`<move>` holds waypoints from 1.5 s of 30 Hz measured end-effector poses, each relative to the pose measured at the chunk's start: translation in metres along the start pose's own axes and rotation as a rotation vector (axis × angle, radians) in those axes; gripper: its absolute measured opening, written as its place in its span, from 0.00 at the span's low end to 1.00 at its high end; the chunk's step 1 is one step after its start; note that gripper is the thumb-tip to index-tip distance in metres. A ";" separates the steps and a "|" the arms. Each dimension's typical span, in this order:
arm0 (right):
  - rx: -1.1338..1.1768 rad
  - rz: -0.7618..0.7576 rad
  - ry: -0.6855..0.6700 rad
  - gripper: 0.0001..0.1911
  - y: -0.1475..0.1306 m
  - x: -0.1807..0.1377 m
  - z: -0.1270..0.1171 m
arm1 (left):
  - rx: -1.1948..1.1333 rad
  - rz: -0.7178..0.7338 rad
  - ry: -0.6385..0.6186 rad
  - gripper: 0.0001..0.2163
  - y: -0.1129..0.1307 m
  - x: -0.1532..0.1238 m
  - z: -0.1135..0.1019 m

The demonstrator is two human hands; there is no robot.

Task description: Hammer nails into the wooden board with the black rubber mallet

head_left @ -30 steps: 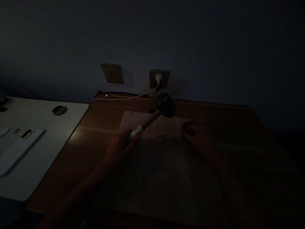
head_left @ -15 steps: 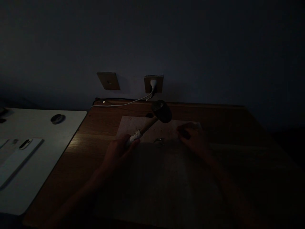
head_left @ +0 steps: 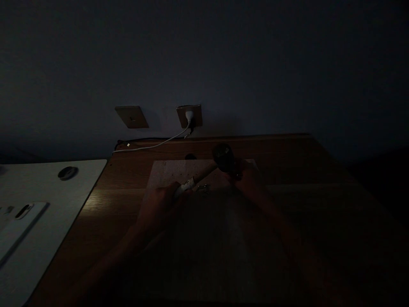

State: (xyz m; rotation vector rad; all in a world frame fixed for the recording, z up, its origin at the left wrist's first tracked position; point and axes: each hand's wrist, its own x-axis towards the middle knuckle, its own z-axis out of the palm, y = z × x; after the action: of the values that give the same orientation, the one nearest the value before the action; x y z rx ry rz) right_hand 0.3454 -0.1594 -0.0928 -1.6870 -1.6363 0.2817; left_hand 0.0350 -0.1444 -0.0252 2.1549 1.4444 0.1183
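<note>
Firstly, one mallet [head_left: 204,173], centre of the frame: dark, blunt head, wooden shaft, whitish worn grip; set at a slant, head to the upper right. Left hand [head_left: 159,204], left of centre: closed around the mallet's whitish grip. Right hand [head_left: 249,179], right of centre: fingers curled at the far part of the board, partly covered by the mallet head; whether anything is pinched there, cannot tell. Small metal pieces [head_left: 203,187], centre, just below the shaft: shiny, lying loose on the board, count unclear. Pale board [head_left: 162,168], centre to lower centre: small dark holes in a row near its far edge; laid flat on a wooden desk [head_left: 105,204]. White table [head_left: 64,209], lower left: bears a dark round object [head_left: 67,172] and a pale flat case [head_left: 24,230]. Wall, above: socket [head_left: 196,115] with white plug [head_left: 189,115], upper centre; second plate [head_left: 131,117] to its left.
</note>
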 end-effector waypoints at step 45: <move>-0.172 -0.179 -0.187 0.13 -0.050 0.023 -0.018 | -0.390 -0.089 0.227 0.24 -0.016 -0.022 0.006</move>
State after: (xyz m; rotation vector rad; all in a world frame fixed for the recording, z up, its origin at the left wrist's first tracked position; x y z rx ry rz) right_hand 0.3218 -0.1500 -0.0410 -1.6660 -1.9857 0.2208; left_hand 0.0142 -0.1612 -0.0332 1.7998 1.4927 0.5785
